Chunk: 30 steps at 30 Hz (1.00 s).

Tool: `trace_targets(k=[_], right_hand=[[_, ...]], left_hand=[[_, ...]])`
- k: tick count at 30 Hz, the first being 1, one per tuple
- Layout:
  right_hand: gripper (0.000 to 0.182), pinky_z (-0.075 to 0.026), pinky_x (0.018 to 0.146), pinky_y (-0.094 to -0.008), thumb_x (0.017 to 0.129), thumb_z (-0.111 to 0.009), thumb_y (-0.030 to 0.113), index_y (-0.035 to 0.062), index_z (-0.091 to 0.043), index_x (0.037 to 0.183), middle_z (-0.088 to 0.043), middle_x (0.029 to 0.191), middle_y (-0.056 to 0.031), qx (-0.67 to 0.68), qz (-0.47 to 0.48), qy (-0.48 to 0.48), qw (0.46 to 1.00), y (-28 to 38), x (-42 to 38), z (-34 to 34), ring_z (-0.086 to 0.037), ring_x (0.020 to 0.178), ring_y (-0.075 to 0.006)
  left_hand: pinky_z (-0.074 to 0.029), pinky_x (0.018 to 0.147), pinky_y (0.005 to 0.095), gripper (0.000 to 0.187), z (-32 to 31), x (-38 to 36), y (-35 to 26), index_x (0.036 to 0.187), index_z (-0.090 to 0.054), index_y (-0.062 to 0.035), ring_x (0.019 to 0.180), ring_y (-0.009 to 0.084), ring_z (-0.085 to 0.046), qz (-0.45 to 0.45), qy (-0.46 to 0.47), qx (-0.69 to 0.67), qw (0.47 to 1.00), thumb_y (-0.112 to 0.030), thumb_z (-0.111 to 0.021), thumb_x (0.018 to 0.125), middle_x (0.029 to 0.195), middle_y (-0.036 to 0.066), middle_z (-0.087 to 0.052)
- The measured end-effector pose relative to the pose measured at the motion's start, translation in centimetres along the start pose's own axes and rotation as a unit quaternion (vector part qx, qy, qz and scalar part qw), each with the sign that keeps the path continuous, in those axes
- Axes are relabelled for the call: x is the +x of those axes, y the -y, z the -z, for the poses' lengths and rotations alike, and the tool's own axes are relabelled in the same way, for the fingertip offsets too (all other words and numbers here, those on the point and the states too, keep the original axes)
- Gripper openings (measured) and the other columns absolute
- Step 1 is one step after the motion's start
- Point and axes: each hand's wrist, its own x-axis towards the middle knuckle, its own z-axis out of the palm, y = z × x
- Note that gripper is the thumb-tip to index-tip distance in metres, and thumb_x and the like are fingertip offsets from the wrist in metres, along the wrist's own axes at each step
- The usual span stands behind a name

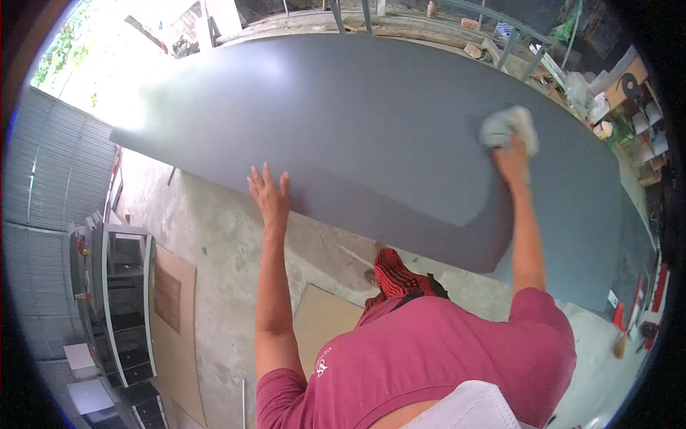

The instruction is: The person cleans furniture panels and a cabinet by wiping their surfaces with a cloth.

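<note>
Grey panel point(371, 121), long axis left-right, lying flat, cloth point(509, 126) pressed on it

So there's this big flat dark grey panel point(371, 121), and the right hand point(511, 159) is pressing a crumpled pale cloth rag point(509, 126) onto it toward its far right end. Left hand point(269, 193) is spread flat, fingers open, right at the panel's near edge, with bare concrete floor point(214, 236) below.
</note>
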Motion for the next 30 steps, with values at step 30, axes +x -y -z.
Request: trace_targets(k=[30], right_hand=[[0.054, -0.024, 0.102, -0.0485, 0.081, -0.054, 0.038, -0.0006, -0.048, 0.118, -0.041, 0.131, -0.0178, 0.005, 0.211, 0.001, 0.977, 34.8, 18.7, -13.6, -0.037, 0.122, -0.0316]], left_hand=[[-0.013, 0.106, 0.0505, 0.058, -0.3, 1.9, 0.5, 0.131, -0.041, -0.0096, 0.132, 0.0408, -0.015, 0.004, 0.091, 0.057, 0.994, -0.039, -0.054, 0.083, 0.142, 0.022, -0.022]])
